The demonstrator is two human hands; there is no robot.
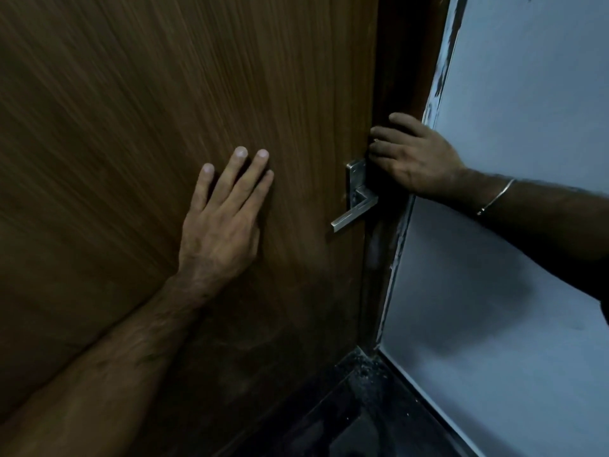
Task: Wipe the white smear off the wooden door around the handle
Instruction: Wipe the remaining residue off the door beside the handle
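Observation:
The brown wooden door (148,103) fills the left and middle of the view. Its metal lever handle (355,211) and plate sit near the door's right edge. My left hand (224,219) lies flat on the door, fingers spread, to the left of the handle. Coming in from the right, my right hand (412,156) rests on the dark door frame just above the handle plate, with its fingertips touching the door's edge. No cloth shows in either hand. I see no white smear around the handle in this dim light.
A pale blue-grey wall (510,258) stands right of the dark door frame (405,61), with scuffed paint along its edge. The dark floor (362,407) shows at the bottom. A thin bracelet (496,197) is on my right wrist.

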